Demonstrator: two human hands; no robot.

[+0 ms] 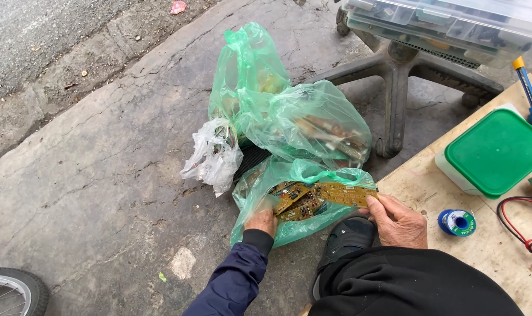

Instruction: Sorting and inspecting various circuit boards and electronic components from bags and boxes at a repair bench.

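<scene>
**Hands pulling a circuit board from a green plastic bag**

The right hand [397,221] pinches one end of a long, narrow circuit board [343,193] between thumb and fingers, closed firmly on its right-hand tip. The board is yellowish brown, flat and rigid, with small dark parts dotted over its face. Its long axis runs nearly level across the view, the held end at the right and the far end pointing left into the mouth of a bag.

The left hand [262,221], in a dark blue sleeve, grips the near edge of that open green bag [289,231], fingers closed on the thin, crinkled, see-through plastic. Inside lie more boards [295,202], brown and reddish, stacked unevenly.

Behind it sit two more green bags [301,120], puffed and knotted, and a crumpled clear bag [213,155] to their left. All rest on cracked grey concrete [102,175].

To the right is a pale wooden board [488,246] bearing a white tub with a green lid [497,152], a blue spool of wire [457,222] and red and black leads [520,225]. A chair's star-shaped base [397,76] stands beyond.
</scene>
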